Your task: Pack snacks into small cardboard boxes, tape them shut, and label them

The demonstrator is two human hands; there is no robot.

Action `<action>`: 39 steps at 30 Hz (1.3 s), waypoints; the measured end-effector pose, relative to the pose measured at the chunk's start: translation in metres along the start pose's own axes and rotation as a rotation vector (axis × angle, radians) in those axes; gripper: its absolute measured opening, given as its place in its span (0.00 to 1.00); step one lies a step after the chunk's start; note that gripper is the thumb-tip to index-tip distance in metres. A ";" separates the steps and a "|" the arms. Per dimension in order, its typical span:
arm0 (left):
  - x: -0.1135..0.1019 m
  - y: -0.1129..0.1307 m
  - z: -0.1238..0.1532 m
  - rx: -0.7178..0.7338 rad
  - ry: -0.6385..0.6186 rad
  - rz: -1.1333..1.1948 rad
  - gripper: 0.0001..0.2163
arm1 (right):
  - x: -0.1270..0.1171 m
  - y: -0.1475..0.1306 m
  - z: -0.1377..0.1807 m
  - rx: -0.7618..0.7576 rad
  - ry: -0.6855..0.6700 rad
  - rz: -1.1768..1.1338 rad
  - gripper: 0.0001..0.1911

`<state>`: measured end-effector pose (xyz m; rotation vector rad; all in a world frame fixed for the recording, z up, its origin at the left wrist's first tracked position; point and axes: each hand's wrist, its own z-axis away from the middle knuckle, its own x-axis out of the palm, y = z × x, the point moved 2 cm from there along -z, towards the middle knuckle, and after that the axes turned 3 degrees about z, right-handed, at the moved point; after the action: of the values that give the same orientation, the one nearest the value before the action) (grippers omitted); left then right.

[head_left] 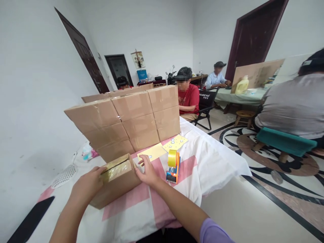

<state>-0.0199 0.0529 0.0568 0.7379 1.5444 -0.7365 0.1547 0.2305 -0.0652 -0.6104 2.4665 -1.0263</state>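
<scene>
A small cardboard box (115, 184) lies on the pink-and-white cloth (202, 165) in front of me, its top seam covered with shiny tape. My left hand (87, 184) grips its left end, fingers curled over the top edge. My right hand (146, 172) rests against its right end with the fingers spread flat. A yellow tape dispenser (173, 166) with an orange and blue frame stands just right of my right hand.
A wall of stacked sealed cartons (131, 119) rises behind the box. Yellow label sheets (174, 142) lie at its foot. A white mesh item (64, 175) sits at the left. Several people sit at tables beyond, and one person's back (293, 104) is close at the right.
</scene>
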 end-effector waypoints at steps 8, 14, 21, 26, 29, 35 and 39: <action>0.004 0.030 0.019 -0.077 0.001 -0.039 0.32 | 0.003 -0.001 0.003 0.060 -0.069 -0.010 0.26; -0.004 0.050 0.025 -0.138 -0.054 -0.047 0.33 | 0.002 -0.005 0.002 0.073 -0.100 -0.031 0.24; 0.000 0.044 0.018 -0.191 -0.030 -0.007 0.28 | 0.006 0.000 0.003 0.105 -0.109 -0.031 0.21; 0.003 0.031 0.020 -0.147 0.012 0.069 0.26 | 0.008 0.007 0.006 0.137 -0.130 -0.011 0.21; -0.001 0.030 0.019 -0.071 0.013 0.112 0.27 | 0.008 0.011 0.008 0.153 -0.134 0.013 0.20; -0.007 0.044 0.016 -0.067 0.000 0.107 0.24 | 0.010 0.019 0.009 0.190 -0.127 0.048 0.20; 0.007 0.053 0.026 -0.071 0.034 0.105 0.24 | 0.012 0.023 0.009 0.205 -0.128 0.055 0.19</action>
<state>0.0372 0.0635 0.0454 0.7760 1.5423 -0.5909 0.1437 0.2334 -0.0901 -0.5229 2.2206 -1.1622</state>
